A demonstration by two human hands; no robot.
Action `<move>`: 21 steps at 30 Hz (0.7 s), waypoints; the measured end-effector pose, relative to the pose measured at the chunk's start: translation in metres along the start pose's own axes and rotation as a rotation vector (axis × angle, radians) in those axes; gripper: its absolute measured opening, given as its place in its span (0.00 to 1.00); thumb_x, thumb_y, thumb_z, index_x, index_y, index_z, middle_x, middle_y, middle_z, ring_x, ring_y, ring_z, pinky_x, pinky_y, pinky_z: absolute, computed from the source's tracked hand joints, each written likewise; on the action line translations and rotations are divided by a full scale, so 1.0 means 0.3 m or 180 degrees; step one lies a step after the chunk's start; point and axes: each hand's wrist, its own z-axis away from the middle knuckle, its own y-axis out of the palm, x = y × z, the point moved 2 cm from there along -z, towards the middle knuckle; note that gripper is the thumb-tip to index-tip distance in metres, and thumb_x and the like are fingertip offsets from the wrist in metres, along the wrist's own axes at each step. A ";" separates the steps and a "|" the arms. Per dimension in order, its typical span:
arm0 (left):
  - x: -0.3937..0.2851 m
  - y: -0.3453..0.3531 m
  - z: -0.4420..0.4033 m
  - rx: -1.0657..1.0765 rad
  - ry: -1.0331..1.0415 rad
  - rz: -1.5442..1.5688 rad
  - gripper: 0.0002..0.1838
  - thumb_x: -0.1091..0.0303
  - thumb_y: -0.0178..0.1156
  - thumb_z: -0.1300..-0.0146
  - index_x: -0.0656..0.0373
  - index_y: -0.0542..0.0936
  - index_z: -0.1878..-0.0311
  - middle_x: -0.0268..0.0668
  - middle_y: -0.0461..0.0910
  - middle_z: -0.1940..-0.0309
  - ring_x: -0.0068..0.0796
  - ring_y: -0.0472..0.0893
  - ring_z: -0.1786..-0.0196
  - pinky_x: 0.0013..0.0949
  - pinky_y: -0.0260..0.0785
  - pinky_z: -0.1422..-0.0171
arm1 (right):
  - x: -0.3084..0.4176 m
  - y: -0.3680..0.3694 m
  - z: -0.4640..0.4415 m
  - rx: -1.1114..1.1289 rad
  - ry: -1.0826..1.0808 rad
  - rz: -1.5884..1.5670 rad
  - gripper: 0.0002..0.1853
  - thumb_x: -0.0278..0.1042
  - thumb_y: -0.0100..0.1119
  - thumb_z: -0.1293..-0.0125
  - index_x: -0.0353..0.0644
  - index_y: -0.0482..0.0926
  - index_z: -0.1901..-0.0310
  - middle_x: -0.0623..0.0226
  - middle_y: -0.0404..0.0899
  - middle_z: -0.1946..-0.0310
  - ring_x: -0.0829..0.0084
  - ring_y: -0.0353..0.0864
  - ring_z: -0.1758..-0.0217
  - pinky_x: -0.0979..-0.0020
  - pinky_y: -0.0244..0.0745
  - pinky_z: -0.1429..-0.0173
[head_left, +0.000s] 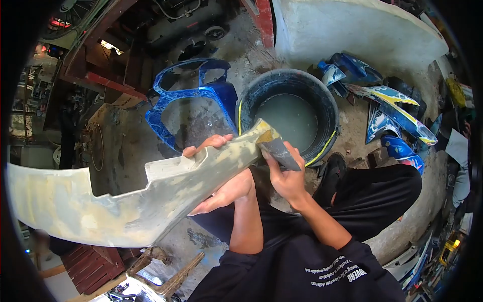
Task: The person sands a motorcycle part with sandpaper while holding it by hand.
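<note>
layout about the right hand (289, 182): block (282, 155) in its grip; long panel (126, 216) in the left hand (234, 187), extending to nine o'clock; on the floor (236, 55), frame (222, 99) at ten, bucket (328, 108) containing liquid (289, 123) at twelve, loose panels (391, 106) at two.

Patchy cream-grey panel (121, 209), slanted; grey sheet (280, 154), perhaps sandpaper, at tip

A dark shirt (297, 282) is bearing white lettering (334, 273) on its front, one bold word standing beside several smaller lines. Its sleeves (358, 254) are leaving the forearms (327, 224) bare. Black trousers (380, 191) are creasing into folds, and a black shoe (332, 173) is showing.
</note>
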 end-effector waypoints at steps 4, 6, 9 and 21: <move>0.018 0.001 0.006 0.0272 0.0260 0.0373 0.59 0.11 0.24 0.45 0.64 0.67 0.43 0.52 0.78 0.68 0.44 0.80 0.63 0.47 0.79 0.56 | -0.018 0.004 -0.057 0.0005 0.0800 -0.0582 0.11 0.19 0.64 0.33 0.31 0.82 0.49 0.60 0.86 0.53 0.76 0.83 0.50 0.73 0.75 0.45; 0.012 -0.017 -0.003 0.0053 0.0177 0.0027 0.59 0.11 0.24 0.45 0.64 0.67 0.43 0.51 0.78 0.66 0.44 0.80 0.63 0.47 0.79 0.56 | 0.010 0.027 -0.031 -0.0378 0.0327 -0.0809 0.08 0.24 0.69 0.37 0.33 0.84 0.58 0.57 0.86 0.63 0.63 0.84 0.61 0.66 0.76 0.56; 0.024 -0.032 0.000 0.0187 0.0238 -0.0261 0.59 0.11 0.25 0.45 0.65 0.64 0.42 0.49 0.76 0.60 0.44 0.80 0.63 0.48 0.79 0.58 | 0.052 0.003 -0.014 -0.0213 -0.0090 -0.0130 0.07 0.25 0.68 0.38 0.36 0.85 0.59 0.59 0.86 0.64 0.58 0.83 0.63 0.67 0.76 0.54; 0.022 -0.032 0.004 0.0137 0.0215 -0.0475 0.59 0.11 0.24 0.44 0.67 0.62 0.39 0.44 0.73 0.51 0.45 0.80 0.64 0.49 0.79 0.59 | -0.006 0.009 -0.077 -0.0282 0.0673 -0.0574 0.07 0.22 0.65 0.36 0.36 0.84 0.57 0.59 0.87 0.63 0.65 0.83 0.63 0.67 0.76 0.56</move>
